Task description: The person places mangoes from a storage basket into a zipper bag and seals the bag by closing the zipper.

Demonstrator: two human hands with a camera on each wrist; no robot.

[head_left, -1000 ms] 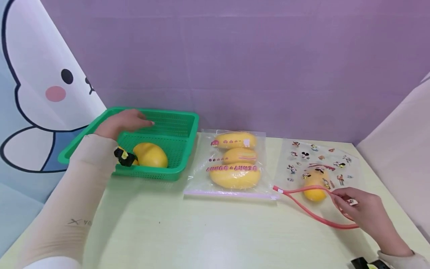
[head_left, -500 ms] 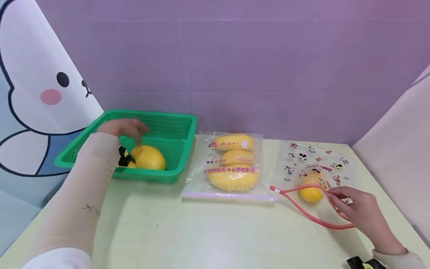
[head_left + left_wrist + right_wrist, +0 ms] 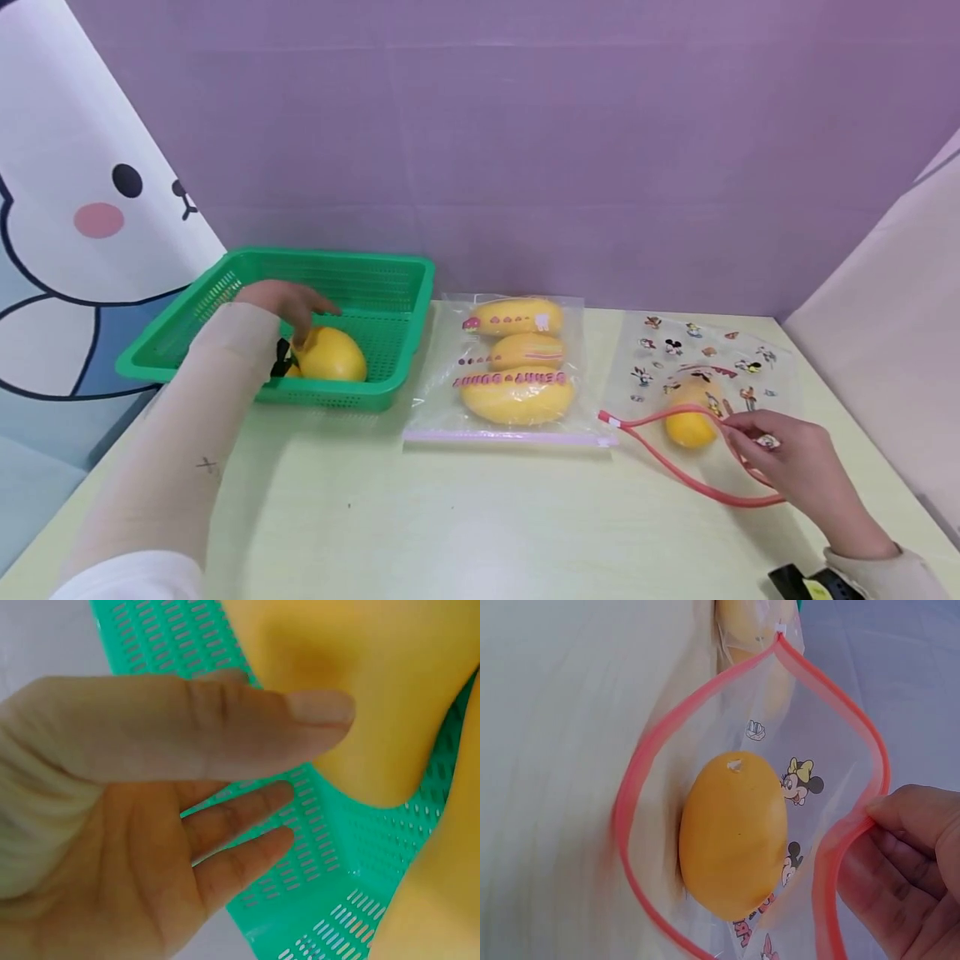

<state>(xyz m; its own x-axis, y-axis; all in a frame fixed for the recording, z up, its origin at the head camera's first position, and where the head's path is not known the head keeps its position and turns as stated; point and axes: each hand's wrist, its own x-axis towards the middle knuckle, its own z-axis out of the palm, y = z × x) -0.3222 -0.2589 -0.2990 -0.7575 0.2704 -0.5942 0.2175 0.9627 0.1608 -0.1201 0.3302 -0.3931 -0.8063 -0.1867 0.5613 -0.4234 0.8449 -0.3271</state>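
Observation:
My left hand (image 3: 288, 307) reaches into the green basket (image 3: 408, 367), its fingers just over a yellow mango (image 3: 333, 357). In the left wrist view the thumb (image 3: 247, 727) is stretched out across a mango (image 3: 360, 690), and the other fingers are spread apart, holding nothing. My right hand (image 3: 795, 462) pinches the red-edged rim of a clear zip bag (image 3: 630, 367) printed with cartoon figures. The right wrist view shows this bag's mouth gaping, the red rim (image 3: 877, 750) between thumb and fingers. One mango (image 3: 735, 836) lies inside it.
Between the basket and the red-rimmed bag lies another clear zip bag (image 3: 435, 408) with a lilac closure and three mangoes inside. All stand on a pale table (image 3: 450, 533) before a purple backdrop (image 3: 525, 150). Another mango (image 3: 435, 900) shows at the right in the left wrist view.
My left hand has lowered into the basket and come down to the mango. The right hand keeps its pinch on the bag's rim. The head view has shifted slightly.

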